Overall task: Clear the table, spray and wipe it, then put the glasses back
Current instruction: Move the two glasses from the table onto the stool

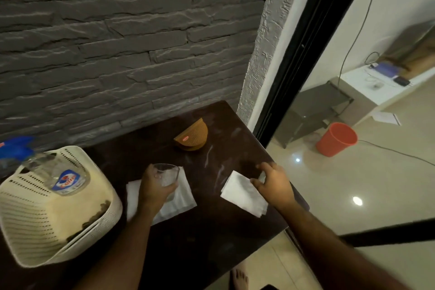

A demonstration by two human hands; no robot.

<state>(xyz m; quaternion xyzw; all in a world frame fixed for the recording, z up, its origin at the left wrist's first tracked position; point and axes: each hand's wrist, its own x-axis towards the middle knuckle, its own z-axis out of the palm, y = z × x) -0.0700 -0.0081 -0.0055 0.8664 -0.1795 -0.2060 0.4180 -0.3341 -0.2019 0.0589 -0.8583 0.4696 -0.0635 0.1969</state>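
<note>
Gripping a glass (166, 175) in the left hand (154, 187) above a napkin (181, 200), left of the holder (191, 136); right hand (273, 181) apparently pinching another glass beside a second napkin (242, 193). Fragile, slippery; best grasped round the wall.

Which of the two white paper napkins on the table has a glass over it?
The left white paper napkin: the left hand holds a clear glass over it. The right napkin has none.
</note>
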